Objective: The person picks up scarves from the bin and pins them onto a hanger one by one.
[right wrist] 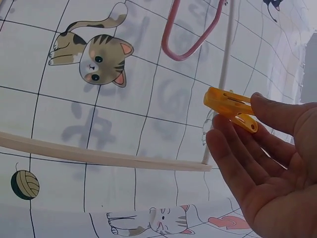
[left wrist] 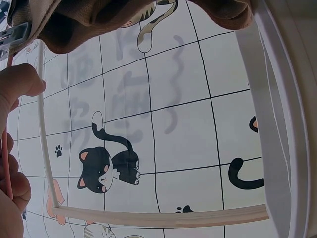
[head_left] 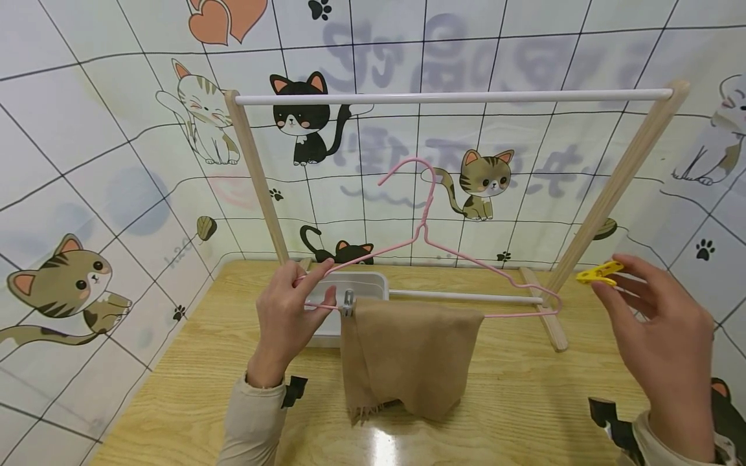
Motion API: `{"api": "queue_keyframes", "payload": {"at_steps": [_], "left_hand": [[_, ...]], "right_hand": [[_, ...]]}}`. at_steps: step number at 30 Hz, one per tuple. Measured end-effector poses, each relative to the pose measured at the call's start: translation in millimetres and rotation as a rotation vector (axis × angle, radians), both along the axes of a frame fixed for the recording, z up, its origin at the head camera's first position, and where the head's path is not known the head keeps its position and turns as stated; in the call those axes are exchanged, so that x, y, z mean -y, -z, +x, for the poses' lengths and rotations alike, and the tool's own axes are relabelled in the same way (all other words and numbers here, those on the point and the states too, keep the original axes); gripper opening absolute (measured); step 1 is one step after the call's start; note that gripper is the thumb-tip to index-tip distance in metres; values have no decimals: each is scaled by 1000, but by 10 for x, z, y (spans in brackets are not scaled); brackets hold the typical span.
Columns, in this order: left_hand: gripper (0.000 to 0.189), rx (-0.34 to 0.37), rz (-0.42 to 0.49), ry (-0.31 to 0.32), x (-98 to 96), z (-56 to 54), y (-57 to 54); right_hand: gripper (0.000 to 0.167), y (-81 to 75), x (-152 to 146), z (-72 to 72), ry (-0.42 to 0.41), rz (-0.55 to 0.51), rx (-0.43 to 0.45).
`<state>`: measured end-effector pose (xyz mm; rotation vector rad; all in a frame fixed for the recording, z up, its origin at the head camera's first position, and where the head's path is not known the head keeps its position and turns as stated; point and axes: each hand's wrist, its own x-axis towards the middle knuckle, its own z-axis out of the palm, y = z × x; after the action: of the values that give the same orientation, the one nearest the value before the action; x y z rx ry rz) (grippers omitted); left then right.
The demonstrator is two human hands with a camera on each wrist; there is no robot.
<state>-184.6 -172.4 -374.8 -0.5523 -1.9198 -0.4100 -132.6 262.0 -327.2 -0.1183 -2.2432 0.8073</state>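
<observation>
My left hand (head_left: 285,317) grips the left end of a pink wire hanger (head_left: 469,259), whose hook points up. Over the hanger's lower bar hangs a folded brown cloth with a fringed edge (head_left: 414,356). A grey clip (head_left: 348,303) sits at the cloth's upper left corner, close to the left thumb. Off to the right, my right hand (head_left: 664,323) pinches a yellow clothespin (head_left: 600,272) between thumb and fingers, apart from the hanger's right end. In the right wrist view the clothespin (right wrist: 228,101) lies near the fingertips, with the hanger's end (right wrist: 178,57) beyond it.
A drying rack with a white top rail (head_left: 454,97) and wooden posts (head_left: 618,188) stands behind the hanger. Its lower white rail (head_left: 466,296) runs near the table. Behind the left hand, a pale tray (head_left: 375,279) rests on the wood-grain table (head_left: 192,362). A cat-printed sheet surrounds the area.
</observation>
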Motion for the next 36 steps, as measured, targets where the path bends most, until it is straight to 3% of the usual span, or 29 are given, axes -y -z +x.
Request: {"api": "queue_keyframes", "payload": {"at_steps": [8, 25, 36], "left_hand": [[42, -1, 0, -2, 1, -1, -2], [40, -1, -1, 0, 8, -9, 9], [41, 0, -1, -1, 8, -9, 6]], "right_hand": [[54, -46, 107, 103, 0, -3, -13], [56, -65, 333, 153, -287, 9, -203], [58, -57, 430, 177, -409, 8, -200]]}}
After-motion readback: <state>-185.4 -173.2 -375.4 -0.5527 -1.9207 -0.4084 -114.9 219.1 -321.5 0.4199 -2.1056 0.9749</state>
